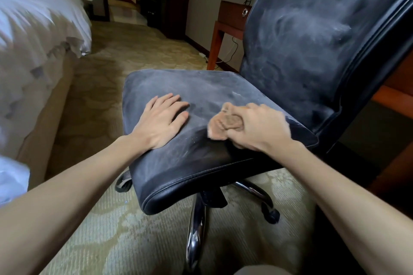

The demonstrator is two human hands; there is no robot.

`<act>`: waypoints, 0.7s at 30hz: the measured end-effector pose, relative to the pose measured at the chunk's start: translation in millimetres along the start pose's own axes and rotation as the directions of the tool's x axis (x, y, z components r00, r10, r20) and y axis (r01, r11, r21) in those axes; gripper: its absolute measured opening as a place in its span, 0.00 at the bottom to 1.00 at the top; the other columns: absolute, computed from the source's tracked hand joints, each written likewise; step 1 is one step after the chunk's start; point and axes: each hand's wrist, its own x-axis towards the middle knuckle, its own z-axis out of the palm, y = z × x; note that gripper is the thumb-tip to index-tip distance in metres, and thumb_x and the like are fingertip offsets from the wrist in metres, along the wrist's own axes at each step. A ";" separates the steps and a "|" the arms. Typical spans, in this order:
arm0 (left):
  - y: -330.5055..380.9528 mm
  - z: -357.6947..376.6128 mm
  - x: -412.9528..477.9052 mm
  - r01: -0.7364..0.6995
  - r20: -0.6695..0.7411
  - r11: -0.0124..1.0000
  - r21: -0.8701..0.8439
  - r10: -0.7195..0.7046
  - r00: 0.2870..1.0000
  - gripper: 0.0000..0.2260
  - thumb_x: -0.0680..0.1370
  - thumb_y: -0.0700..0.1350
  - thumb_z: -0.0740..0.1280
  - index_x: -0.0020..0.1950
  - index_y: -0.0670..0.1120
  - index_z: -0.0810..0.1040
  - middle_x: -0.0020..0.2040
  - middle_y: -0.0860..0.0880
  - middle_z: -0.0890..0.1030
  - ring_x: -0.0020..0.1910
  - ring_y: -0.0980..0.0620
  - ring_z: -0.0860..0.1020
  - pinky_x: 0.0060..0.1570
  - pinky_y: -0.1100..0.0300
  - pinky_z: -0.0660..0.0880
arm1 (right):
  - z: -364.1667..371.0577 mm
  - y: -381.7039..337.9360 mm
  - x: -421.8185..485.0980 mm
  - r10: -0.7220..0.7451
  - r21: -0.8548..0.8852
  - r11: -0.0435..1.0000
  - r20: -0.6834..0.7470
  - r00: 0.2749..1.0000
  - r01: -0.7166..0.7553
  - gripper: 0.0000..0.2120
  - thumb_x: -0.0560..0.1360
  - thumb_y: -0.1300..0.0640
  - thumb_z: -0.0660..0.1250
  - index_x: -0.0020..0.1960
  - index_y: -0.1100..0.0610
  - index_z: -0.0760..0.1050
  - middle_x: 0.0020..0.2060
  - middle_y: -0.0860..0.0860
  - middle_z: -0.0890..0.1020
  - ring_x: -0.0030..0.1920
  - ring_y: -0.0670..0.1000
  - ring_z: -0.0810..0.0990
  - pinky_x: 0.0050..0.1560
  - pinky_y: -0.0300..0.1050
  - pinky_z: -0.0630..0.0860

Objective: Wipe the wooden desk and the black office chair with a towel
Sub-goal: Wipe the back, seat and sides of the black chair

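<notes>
Left hand (163, 118) flat and spread on the dusty chair seat (214, 93), right hand (257, 127) fisted round the balled towel (220, 126). It's on casters, so a hard swipe could roll it away.

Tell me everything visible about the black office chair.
The black office chair looks like leather, dulled by grey dusty smears on seat and tall backrest. A stitched seam edges the seat. Its chrome base on casters stands on patterned carpet. The left hand lies flat on the seat; the right hand presses a bunched brown towel on it.
</notes>
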 end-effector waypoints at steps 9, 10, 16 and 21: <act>2.4 -11.7 -1.8 0.024 0.017 0.999 -0.022 -0.024 1.000 0.29 0.81 0.59 0.47 0.78 0.50 0.70 0.80 0.47 0.67 0.82 0.48 0.58 0.81 0.46 0.46 | -25.2 7.3 4.3 0.003 0.091 0.996 -0.042 0.999 0.000 0.34 0.61 0.33 0.62 0.69 0.29 0.69 0.54 0.48 0.83 0.56 0.58 0.82 0.44 0.48 0.72; 2.4 -11.2 -1.4 0.031 0.023 0.999 -0.026 -0.031 0.999 0.28 0.82 0.58 0.48 0.78 0.50 0.70 0.80 0.47 0.67 0.82 0.48 0.58 0.81 0.46 0.47 | -25.1 27.2 5.6 0.055 0.043 0.998 -0.063 0.997 -0.052 0.35 0.62 0.34 0.65 0.69 0.29 0.66 0.55 0.50 0.82 0.57 0.59 0.81 0.46 0.50 0.75; 1.7 -7.1 -0.3 0.044 0.033 0.998 -0.034 -0.043 0.999 0.20 0.87 0.54 0.55 0.77 0.52 0.71 0.79 0.48 0.68 0.81 0.49 0.59 0.81 0.46 0.48 | 1.6 139.7 9.1 0.399 -0.094 0.915 0.059 0.915 -0.393 0.30 0.73 0.35 0.65 0.75 0.34 0.67 0.65 0.54 0.80 0.63 0.64 0.79 0.58 0.58 0.79; 4.7 -7.1 -2.9 0.030 0.061 0.999 -0.011 -0.029 0.998 0.28 0.82 0.60 0.49 0.78 0.52 0.70 0.80 0.49 0.67 0.81 0.51 0.59 0.81 0.48 0.46 | 21.1 146.9 28.0 0.475 -0.047 0.878 0.223 0.852 -0.477 0.35 0.67 0.29 0.56 0.71 0.41 0.74 0.63 0.54 0.83 0.61 0.60 0.81 0.52 0.51 0.70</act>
